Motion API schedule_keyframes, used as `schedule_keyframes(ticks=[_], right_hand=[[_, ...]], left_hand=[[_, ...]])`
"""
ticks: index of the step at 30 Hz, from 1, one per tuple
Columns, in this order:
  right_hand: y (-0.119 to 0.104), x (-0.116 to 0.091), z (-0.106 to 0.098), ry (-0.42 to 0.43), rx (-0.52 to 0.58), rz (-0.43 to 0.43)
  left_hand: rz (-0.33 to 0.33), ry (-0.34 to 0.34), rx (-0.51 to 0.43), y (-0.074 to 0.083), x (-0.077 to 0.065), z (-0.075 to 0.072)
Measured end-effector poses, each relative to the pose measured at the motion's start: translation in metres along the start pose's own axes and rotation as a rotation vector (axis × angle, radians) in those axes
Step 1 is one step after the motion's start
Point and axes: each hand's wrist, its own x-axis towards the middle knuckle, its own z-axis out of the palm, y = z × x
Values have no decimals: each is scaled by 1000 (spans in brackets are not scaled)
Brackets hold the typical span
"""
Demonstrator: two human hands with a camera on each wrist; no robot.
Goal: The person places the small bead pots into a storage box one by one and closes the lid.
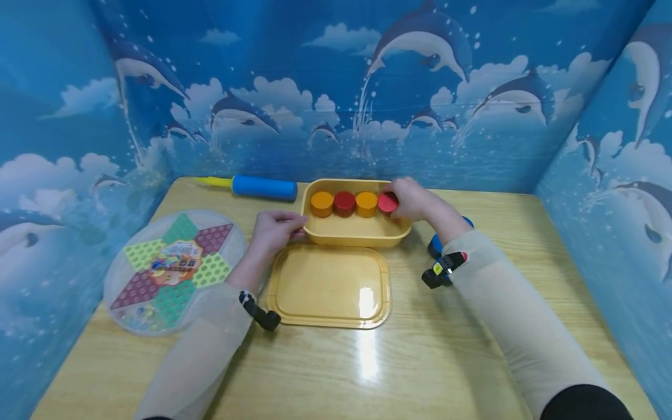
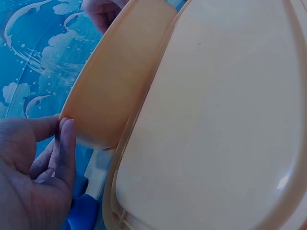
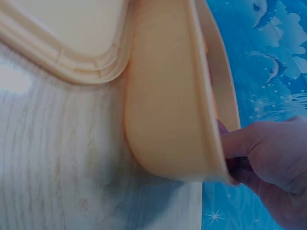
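Note:
My left hand (image 1: 277, 232) pinches the left rim of a yellow plastic box (image 1: 357, 240) between thumb and fingers. In the left wrist view that same hand (image 2: 36, 175) shows its thumb and fingertips at the box's rim. Over the box's right end, my right hand (image 1: 412, 199) holds a pinkish-red short cylinder (image 1: 387, 202) by its edge. Beside it in a row inside the box stand an orange cylinder (image 1: 366, 204), a dark red one (image 1: 345, 204) and another orange one (image 1: 322, 204). In the right wrist view, the right hand's fingertips are hidden behind the box wall (image 3: 168, 96).
The matching yellow lid (image 1: 328, 286) lies flat in front of the box. A round Chinese checkers set (image 1: 175, 271) is at the left. Behind it lies a blue pump (image 1: 264, 187) with a yellow tip. Blue objects (image 1: 434, 246) sit partly hidden under the right forearm. A dolphin-print curtain (image 1: 315, 87) surrounds the table.

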Motion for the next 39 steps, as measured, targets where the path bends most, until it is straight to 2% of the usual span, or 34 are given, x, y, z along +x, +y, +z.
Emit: schedule_keyframes(ticks=[5, 9, 15, 21, 24, 31, 39], right_hand=[[-1, 2, 6, -37, -65, -11], [-2, 3, 9, -24, -94, -10], [-2, -1, 13, 51, -78, -1], [1, -9, 18, 145, 16, -5], [0, -18, 16, 180, 53, -11], [-3, -54, 7, 234, 136, -13], [-6, -98, 3, 259, 202, 78]], left_hand=[[45, -9, -3, -3, 1, 0], [62, -9, -5, -5, 2, 1], [57, -5, 0, -5, 3, 1], [57, -7, 0, -4, 2, 0], [51, -11, -2, -3, 1, -1], [38, -7, -7, -3, 1, 0], [39, -2, 1, -3, 0, 1]])
